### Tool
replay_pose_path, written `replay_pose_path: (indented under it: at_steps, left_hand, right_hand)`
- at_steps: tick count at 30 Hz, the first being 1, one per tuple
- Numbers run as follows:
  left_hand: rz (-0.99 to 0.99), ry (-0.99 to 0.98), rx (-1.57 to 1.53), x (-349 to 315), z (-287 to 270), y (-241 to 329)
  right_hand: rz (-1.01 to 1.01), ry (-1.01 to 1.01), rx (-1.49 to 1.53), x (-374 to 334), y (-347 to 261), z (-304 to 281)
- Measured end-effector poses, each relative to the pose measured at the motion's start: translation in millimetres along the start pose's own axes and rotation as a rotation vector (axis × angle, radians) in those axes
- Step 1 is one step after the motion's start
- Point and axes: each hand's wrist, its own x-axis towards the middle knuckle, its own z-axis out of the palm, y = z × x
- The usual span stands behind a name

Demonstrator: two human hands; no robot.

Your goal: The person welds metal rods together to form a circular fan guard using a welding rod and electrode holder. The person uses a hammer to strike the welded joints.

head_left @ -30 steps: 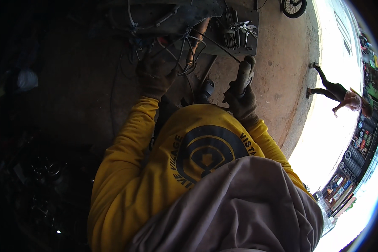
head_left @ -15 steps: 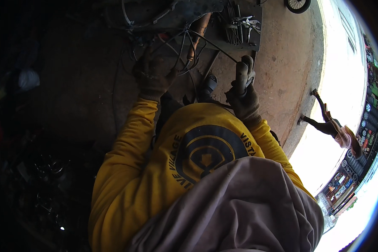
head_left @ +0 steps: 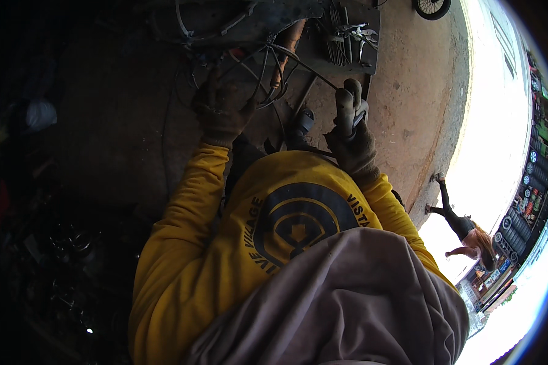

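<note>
Thick, dark work gloves cover both hands. My left hand (head_left: 218, 118) is raised with thumb and fingers apart, near several looped dark cables (head_left: 263, 91); nothing shows in it. My right hand (head_left: 354, 146) is closed round a grey tool with thick rounded arms (head_left: 346, 109); its exact kind is not clear. From its far end a thin dark rod or cable (head_left: 313, 72) slants up left to the work at the table edge. Beside the cables lies an orange-brown cylindrical piece (head_left: 290, 45). Shadow hides much of the left glove's palm side.
On the dark table (head_left: 368, 45) lie locking pliers (head_left: 362, 33) and a bundle of thin metal rods (head_left: 338, 52). A dark metal piece (head_left: 243, 24) spans the far side. A wheel (head_left: 432, 7) stands far right. Another person (head_left: 466, 231) walks outside on the right.
My right hand and the grey tool have shifted slightly left. The person outside has moved toward the lower part of the view. My left hand looks almost unchanged.
</note>
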Motion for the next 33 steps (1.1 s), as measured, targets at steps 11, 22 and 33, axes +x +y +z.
replay_pose_path:
  at_steps: [11, 22, 33]
  left_hand:
    - [0.049, -0.35, -0.14, 29, -15, 14]
    - [-0.138, -0.026, -0.078, -19, 29, 1]
    - [-0.011, -0.126, -0.071, 6, -17, 18]
  right_hand:
    - [-0.147, 0.069, 0.086, 17, -38, -26]
    - [-0.063, 0.079, 0.148, 14, -26, -16]
    - [0.025, 0.139, 0.159, 4, -20, -5]
